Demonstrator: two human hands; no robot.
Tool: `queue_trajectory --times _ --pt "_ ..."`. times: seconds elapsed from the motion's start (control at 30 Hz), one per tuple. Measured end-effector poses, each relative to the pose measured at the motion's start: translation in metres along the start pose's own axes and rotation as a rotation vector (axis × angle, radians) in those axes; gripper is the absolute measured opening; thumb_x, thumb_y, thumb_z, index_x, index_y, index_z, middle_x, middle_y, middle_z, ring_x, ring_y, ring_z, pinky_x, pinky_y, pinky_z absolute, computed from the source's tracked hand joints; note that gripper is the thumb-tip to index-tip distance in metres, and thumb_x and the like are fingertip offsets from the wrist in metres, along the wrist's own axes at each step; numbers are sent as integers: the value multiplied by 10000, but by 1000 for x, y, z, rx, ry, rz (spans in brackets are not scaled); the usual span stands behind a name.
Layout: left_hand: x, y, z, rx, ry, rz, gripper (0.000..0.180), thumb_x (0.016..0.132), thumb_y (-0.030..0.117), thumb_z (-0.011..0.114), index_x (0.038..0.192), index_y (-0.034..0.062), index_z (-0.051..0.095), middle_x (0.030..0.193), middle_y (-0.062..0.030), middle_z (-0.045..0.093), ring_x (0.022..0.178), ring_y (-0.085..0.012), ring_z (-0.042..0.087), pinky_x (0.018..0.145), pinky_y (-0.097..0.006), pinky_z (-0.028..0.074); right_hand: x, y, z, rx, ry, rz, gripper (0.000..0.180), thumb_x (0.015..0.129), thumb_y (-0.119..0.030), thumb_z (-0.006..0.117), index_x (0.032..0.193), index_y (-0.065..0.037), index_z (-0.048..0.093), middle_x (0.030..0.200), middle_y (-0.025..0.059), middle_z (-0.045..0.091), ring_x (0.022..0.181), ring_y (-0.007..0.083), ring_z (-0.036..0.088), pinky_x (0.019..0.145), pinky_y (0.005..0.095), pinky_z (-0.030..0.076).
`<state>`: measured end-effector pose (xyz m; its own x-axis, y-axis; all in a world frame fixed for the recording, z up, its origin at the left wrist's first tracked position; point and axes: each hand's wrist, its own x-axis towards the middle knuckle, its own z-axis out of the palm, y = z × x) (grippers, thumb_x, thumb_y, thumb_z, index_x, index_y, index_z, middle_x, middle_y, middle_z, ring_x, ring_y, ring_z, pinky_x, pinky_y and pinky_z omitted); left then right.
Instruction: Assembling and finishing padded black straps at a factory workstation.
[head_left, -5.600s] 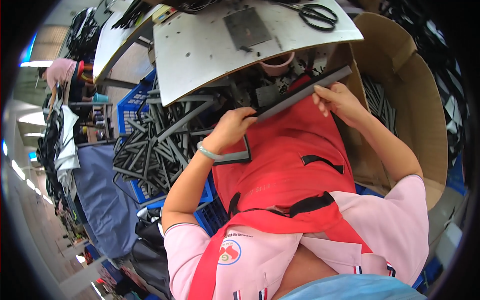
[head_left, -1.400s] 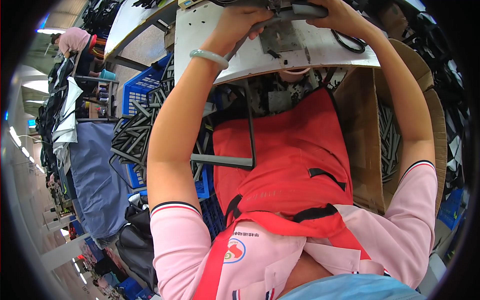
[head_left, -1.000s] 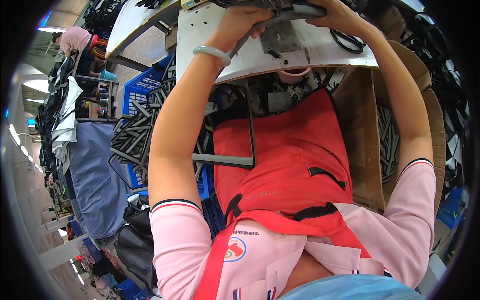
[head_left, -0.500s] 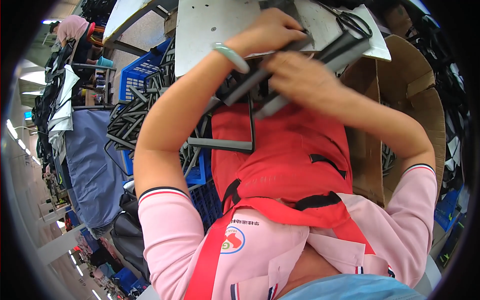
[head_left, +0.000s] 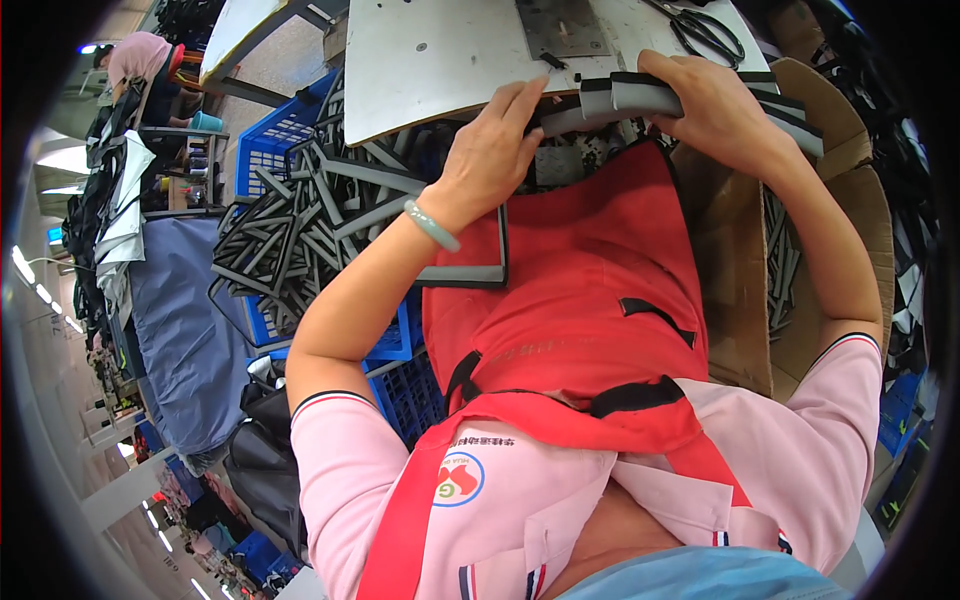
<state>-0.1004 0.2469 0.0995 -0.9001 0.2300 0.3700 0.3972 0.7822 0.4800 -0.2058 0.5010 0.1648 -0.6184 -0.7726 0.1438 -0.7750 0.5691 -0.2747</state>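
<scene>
My right hand (head_left: pixel 715 110) is closed around a small bundle of grey strips with black edging (head_left: pixel 605 105), held crosswise along the near edge of the white work table (head_left: pixel 390 75). The bundle's right ends stick out past the hand, over the cardboard box. To the left, my left hand (head_left: pixel 490 150), with a pale green bangle at the wrist, has its fingers stretched out beside the bundle's left end. A gap shows between its thumb and fingertips. Whether it touches the strips I cannot tell. A small black scrap (head_left: pixel 553 62) lies on the table just beyond its fingertips.
Black-handled scissors (head_left: pixel 708 35) and a metal plate (head_left: pixel 562 28) are on the table. At the left, a blue crate (head_left: pixel 262 155) overflows with similar strips (head_left: pixel 285 235). A cardboard box (head_left: pixel 735 320) with more strips stands at the right. A red apron (head_left: pixel 570 260) covers my lap.
My right hand has moved up and right with strips, which now lie level along the table edge. My left hand has come down and left from over the table, its fingers now straighter.
</scene>
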Motion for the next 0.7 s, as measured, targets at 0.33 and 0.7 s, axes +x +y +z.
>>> queue_trajectory --times 0.33,0.7 --pt "44 12 -31 -638 -345 -349 300 975 138 545 1242 19 614 957 -53 667 786 -93 611 733 -228 491 -6 24 -24 100 7 -30 448 745 -46 687 1164 -64 532 978 174 642 941 381 608 809 424 477" --pt "104 -1 -46 -436 -247 -244 277 909 223 635 1006 -30 694 770 -66 691 581 -106 609 564 -251 479 21 41 -29 148 77 45 410 798 -131 716 1147 17 560 975 213 644 904 339 625 817 381 476"
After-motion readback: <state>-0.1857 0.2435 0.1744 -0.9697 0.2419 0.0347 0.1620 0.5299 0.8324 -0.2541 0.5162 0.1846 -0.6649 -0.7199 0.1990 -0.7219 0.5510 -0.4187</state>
